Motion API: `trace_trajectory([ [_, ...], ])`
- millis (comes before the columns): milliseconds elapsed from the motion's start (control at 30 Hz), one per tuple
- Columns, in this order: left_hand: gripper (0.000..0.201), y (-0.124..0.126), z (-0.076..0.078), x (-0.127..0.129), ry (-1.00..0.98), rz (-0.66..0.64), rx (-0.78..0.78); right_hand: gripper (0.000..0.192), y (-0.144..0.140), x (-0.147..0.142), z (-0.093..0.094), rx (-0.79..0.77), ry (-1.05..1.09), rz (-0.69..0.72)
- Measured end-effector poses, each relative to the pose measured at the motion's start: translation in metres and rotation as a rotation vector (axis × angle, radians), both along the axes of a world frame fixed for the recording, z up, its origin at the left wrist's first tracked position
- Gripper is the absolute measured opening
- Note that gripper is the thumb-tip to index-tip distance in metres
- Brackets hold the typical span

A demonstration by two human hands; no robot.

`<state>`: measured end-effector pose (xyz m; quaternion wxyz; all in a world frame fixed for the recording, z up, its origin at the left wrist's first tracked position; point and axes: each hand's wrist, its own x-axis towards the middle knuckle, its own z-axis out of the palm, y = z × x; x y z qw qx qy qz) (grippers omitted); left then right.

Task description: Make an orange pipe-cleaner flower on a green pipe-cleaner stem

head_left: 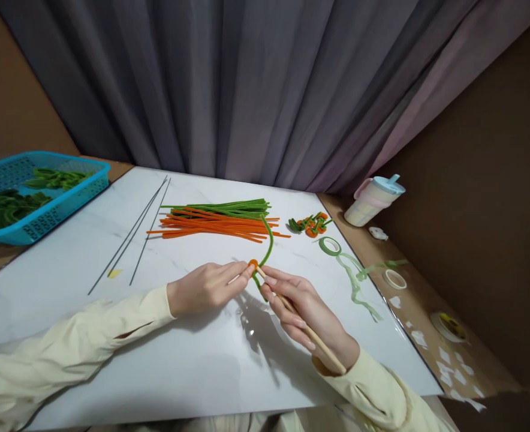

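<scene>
My left hand [211, 288] pinches a small orange pipe cleaner coil [253, 263] between thumb and fingers. A green pipe cleaner [270, 240] curves up from the coil, and its other end hangs below toward my right hand. My right hand [298, 300] is closed around a thin wooden stick [316, 342], whose tip meets the coil. Beyond my hands lie a bundle of orange pipe cleaners [215, 225] and a bundle of green pipe cleaners [247, 207].
Thin dark wires [134, 231] lie at left, near a blue basket [35, 225] of green leaf shapes. To the right are small orange-and-green pieces [312, 225], a roll of green tape [330, 246], a tumbler [373, 201], a white ring [394, 279] and paper scraps [445, 366].
</scene>
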<state>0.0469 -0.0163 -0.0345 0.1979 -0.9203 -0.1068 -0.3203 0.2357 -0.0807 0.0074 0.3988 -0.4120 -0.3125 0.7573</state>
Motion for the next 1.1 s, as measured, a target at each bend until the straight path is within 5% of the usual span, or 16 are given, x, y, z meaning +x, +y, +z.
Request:
trace_trajectory([
  [233,0.022,-0.003,-0.004,0.002,0.002,0.049,-0.163,0.026,0.001,0.002,-0.007,0.048,-0.072,0.026],
  [567,0.008,-0.008,0.001,0.010,-0.211,0.019,-0.845,0.041,0.000,0.001,-0.012,0.024,-0.135,0.019],
  [867,0.005,-0.004,0.005,0.011,-0.268,0.000,-1.207,0.027,0.009,0.017,-0.007,-0.031,-0.179,0.134],
  [1100,0.012,-0.002,0.002,0.013,-0.321,-0.009,-1.505,0.044,0.007,0.015,-0.014,-0.034,-0.234,0.138],
])
